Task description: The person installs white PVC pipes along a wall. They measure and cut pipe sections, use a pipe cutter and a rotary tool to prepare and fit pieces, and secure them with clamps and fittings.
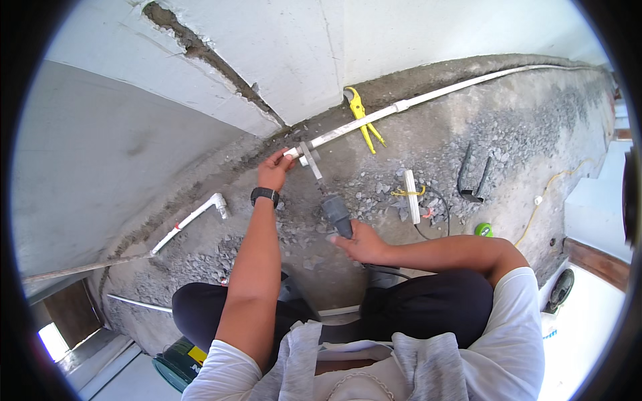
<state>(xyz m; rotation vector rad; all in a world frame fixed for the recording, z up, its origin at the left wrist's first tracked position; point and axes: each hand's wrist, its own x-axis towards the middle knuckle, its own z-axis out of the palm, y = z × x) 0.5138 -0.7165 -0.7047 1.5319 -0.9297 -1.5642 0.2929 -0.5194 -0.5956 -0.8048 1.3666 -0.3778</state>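
Note:
My right hand (362,243) is wrapped round the dark grey handle of a pipe welding iron (336,215). Its flat metal plate (311,162) reaches away from me, between a short white pipe fitting (292,153) and the end of a long white pipe (348,128). My left hand (274,170), with a black watch on its wrist, grips the fitting at the plate's left side. Beyond the plate, the long pipe runs off to the far right along the wall. Yellow pipe cutters (359,110) lie under this pipe, their handles toward me.
A white power strip (411,196), a black bent bracket (472,180) and a green tape roll (483,230) lie among gravel at right. A white elbowed pipe (189,221) stands left. A dark green bucket (175,365) sits lower left. The far wall has a chiselled groove (212,59).

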